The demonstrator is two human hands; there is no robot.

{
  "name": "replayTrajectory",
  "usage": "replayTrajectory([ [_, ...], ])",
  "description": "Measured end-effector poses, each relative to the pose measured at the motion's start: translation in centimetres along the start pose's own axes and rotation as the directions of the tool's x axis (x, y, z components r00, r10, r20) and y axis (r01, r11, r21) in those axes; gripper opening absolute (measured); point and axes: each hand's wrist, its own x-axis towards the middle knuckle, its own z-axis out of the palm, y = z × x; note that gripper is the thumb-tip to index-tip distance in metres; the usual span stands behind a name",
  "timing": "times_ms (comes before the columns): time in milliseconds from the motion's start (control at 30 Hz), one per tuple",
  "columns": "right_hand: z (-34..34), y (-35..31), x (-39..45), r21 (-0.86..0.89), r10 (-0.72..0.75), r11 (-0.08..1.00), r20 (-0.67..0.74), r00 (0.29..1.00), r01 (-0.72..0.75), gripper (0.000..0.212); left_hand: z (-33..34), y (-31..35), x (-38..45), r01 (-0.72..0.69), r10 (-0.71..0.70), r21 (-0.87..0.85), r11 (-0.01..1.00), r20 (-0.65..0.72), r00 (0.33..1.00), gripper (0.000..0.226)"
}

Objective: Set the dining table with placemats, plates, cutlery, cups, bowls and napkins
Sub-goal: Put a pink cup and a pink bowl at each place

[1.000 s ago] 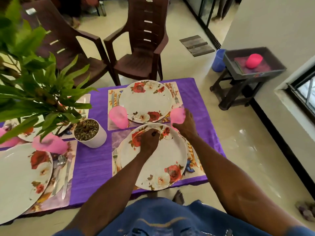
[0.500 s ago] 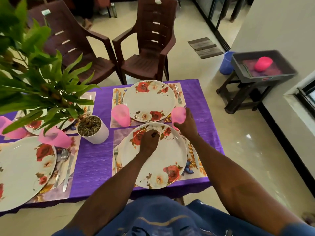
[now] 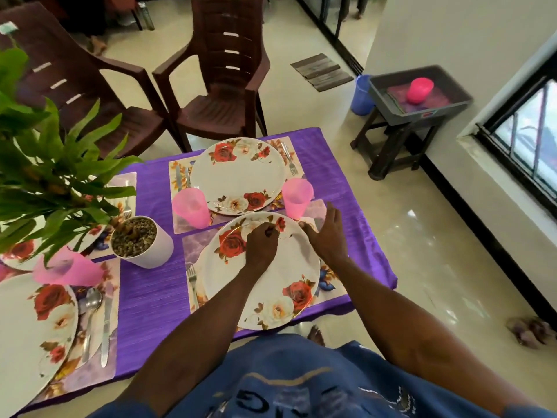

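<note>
A rose-patterned plate (image 3: 271,285) lies on a placemat (image 3: 333,286) at the near edge of the purple-clothed table (image 3: 150,297). My left hand (image 3: 260,244) rests on the plate's far part with its fingers curled; nothing shows in it. Just right of the plate's rim, my right hand (image 3: 325,233) hovers with straight fingers, a little short of a pink cup (image 3: 297,199) that stands upright at the placemat's far right corner. A fork (image 3: 192,280) lies left of the plate. Beyond it is a second plate (image 3: 238,173) with another pink cup (image 3: 191,208).
A white plant pot (image 3: 141,241) with wide green leaves stands left of centre. Further left are a third plate (image 3: 27,333), a spoon (image 3: 90,309), a knife (image 3: 105,327) and a pink cup (image 3: 66,271). Brown chairs (image 3: 223,86) stand behind the table. A grey tray (image 3: 446,108) holding a pink bowl (image 3: 420,90) sits on a stool at the right.
My right hand has let go of the pink cup and drawn back toward me with its fingers spread. The left hand stays on the plate. The camera has shifted slightly.
</note>
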Motion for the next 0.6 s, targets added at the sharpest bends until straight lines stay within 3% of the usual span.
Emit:
replayTrajectory([
  [133, 0.2, 1.8, -2.0, -0.056, -0.002, 0.998, -0.123, 0.992, -0.005, 0.032, 1.8, 0.7, -0.6, -0.102, 0.101, 0.018, 0.995, 0.042, 0.994, 0.026],
  [233, -0.6, 3.2, -2.7, -0.091, 0.047, 0.994, -0.145, 0.988, -0.061, 0.026, 4.0, 1.4, -0.8, -0.183, 0.177, 0.092, 0.979, 0.070, 0.982, 0.027],
  [333, -2.1, 5.1, -2.5, -0.116, 0.096, 0.986, -0.165, 0.982, -0.116, 0.016, 6.5, 2.9, -1.0, -0.211, 0.206, 0.050, 0.976, 0.089, 0.975, 0.025],
  [600, -7.8, 10.9, 2.3, -0.072, 0.157, 0.982, -0.226, 0.961, -0.177, 0.021, 15.0, 8.9, -0.6, -0.246, 0.244, 0.021, 0.969, 0.069, 0.967, 0.029],
])
